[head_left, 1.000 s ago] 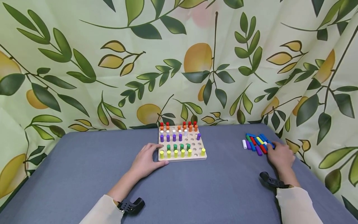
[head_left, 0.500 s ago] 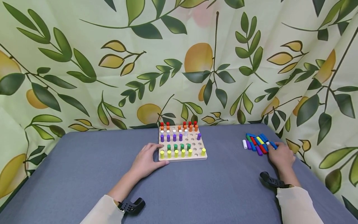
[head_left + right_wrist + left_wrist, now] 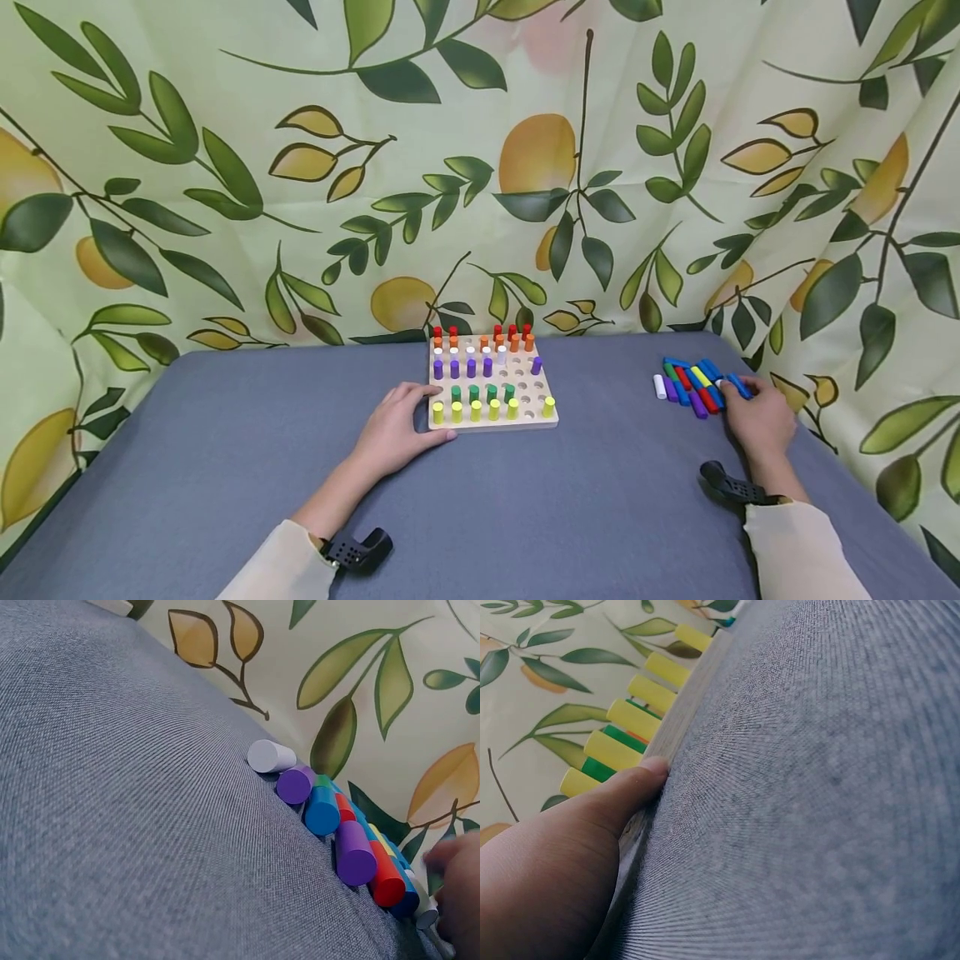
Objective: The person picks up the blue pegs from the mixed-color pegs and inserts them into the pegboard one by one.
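A wooden peg board point(image 3: 495, 425) stands at the table's middle, with rows of red, orange, white, purple, green and yellow pegs upright in it and several holes bare. My left hand point(image 3: 420, 414) rests flat against its front left corner, and its thumb point(image 3: 641, 776) touches the board's edge point(image 3: 686, 705) below the yellow pegs point(image 3: 634, 720). At the far right lies a pile of loose coloured pegs point(image 3: 690, 383). My right hand point(image 3: 742, 398) is at the pile's right edge and pinches a blue peg point(image 3: 738, 384). Only the edge of that hand point(image 3: 461, 892) shows in the right wrist view.
A grey cloth point(image 3: 225, 467) covers the table. A curtain with leaves and lemons point(image 3: 225, 167) hangs close behind and along the right side. A white peg point(image 3: 270, 756) lies at the pile's left end, with purple, blue and red ones point(image 3: 352, 851) beside it.
My right hand has drawn a little to the right at the pile's edge, and the blue peg has come with it. The left hand has stayed on the board.
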`<state>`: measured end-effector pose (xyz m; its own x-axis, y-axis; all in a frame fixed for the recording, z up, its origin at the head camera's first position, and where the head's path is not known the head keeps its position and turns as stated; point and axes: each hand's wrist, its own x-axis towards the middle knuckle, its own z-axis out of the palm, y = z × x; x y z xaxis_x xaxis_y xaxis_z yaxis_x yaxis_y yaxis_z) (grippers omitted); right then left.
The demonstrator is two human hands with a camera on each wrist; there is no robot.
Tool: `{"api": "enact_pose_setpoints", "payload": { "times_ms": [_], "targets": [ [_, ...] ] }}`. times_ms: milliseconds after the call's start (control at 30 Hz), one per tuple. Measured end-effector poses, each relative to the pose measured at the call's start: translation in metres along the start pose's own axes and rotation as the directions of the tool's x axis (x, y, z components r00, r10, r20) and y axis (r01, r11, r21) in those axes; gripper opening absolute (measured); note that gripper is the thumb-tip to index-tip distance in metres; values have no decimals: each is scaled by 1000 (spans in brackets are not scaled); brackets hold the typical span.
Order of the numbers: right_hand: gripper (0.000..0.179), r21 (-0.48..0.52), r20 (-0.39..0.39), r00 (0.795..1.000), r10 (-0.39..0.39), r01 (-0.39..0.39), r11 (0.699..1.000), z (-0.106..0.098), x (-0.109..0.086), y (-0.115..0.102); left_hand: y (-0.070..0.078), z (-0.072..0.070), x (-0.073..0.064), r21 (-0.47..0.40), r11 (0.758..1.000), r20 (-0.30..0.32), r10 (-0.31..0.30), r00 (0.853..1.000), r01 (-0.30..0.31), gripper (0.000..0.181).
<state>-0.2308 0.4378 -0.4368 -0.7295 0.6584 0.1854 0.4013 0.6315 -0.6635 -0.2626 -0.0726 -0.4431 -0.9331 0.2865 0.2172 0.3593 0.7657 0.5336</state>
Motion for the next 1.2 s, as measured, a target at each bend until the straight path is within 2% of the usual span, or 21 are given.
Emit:
{"api": "enact_pose_setpoints", "payload": {
  "times_ms": [200, 300, 400, 500, 700, 833, 1000, 1200],
  "targets": [
    [46, 130, -142, 990, 10, 8, 992, 1, -2, -5, 1, 0, 0, -1, 1000, -1, -3, 1000, 3, 69],
    [41, 166, -217, 976, -15, 52, 985, 4, -4, -10, 1, 0, 1, -1, 1000, 0, -4, 1000, 4, 68],
    [38, 197, -289, 955, -64, 125, 972, 9, -7, -17, 0, 0, 1, 6, 1000, 1, -2, 1000, 2, 69],
    [35, 245, -346, 931, -113, 206, 947, 14, -10, -25, 1, 0, 2, 6, 1000, -1, 1, 1000, -1, 70],
    [32, 298, -404, 888, -217, 353, 887, 27, -20, -45, -2, 1, 4, 8, 1000, -1, -1, 1000, 1, 75],
    [30, 339, -365, 897, -250, 378, 862, 37, -30, -59, -6, -1, 5, 10, 1000, 21, 17, 1000, -17, 80],
    [27, 401, -248, 914, -320, 398, 825, 52, -47, -77, -8, -4, 7, -7, 1000, 57, 22, 998, -22, 82],
    [32, 412, -87, 925, -370, 372, 832, 68, -64, -91, -9, -5, 7, -22, 1000, 82, -14, 997, 16, 83]
  ]
}}
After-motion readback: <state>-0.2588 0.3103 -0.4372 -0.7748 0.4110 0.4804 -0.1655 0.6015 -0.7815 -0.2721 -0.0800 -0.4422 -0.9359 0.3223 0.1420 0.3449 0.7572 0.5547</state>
